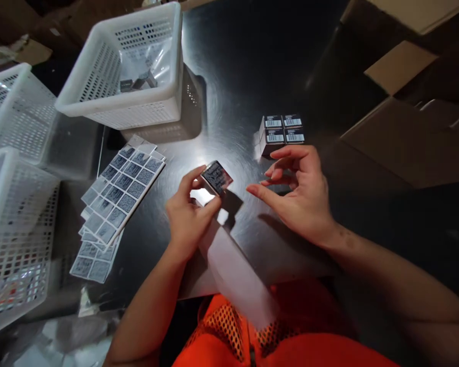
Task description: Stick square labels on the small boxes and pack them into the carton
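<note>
Head view: the left hand (187, 216) grasps a small box (217, 178) between thumb and fingers (189, 179), raised just above the shiny desk (229, 102). The right hand (300, 196) hovers just beside it, fingers loosely curled and released, holding nothing. Four more boxes (281, 131) stand behind the right hand. Label sheets (118, 196) lie to the left, near white baskets (130, 66).
</note>
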The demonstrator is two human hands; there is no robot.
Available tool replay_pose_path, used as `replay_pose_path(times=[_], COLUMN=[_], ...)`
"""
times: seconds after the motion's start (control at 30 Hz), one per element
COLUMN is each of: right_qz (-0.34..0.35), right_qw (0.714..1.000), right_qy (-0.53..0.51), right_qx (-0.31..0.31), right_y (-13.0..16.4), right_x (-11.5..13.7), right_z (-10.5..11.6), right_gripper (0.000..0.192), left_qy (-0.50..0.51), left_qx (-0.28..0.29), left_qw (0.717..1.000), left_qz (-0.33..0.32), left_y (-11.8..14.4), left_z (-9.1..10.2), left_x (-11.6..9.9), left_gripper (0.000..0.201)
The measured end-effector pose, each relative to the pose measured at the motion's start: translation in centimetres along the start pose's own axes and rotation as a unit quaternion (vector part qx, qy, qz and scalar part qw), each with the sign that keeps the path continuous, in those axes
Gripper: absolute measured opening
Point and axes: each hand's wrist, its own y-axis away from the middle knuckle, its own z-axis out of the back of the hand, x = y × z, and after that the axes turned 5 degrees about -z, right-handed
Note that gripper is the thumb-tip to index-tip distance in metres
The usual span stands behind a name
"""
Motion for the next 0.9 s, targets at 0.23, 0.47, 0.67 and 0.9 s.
replay_pose_path(times=[0.23, 0.47, 0.67, 0.9], right_qz=[0.111, 0.034, 0.305, 0.350], right_qw=[0.943, 0.924, 0.911, 0.818], right_qy=[0.138, 0.223, 0.227, 0.382], right_qx=[0.281, 0.310, 0.160, 0.250], right_y=[3.4, 1.0, 3.1, 2.4], right_x=[1.3, -0.2, 1.4, 0.2], right_z=[-1.5, -1.2, -2.3, -3.1], right_gripper=[0.066, 0.032, 0.025, 0.021], left_qy=[-0.017, 0.075, 0.062, 0.076], left_qx=[-0.140, -0.065, -0.125, -0.050], left_qw=[0.990, 0.991, 0.989, 0.989], left_qz=[0.009, 0.085, 0.045, 0.118], left_y=[-1.9, -2.4, -1.9, -2.2], left_z=[-0.3, 0.0, -1.0, -0.7], left_x=[2.1, 3.0, 2.5, 2.6], left_gripper=[0.057, 0.055, 0.055, 0.053])
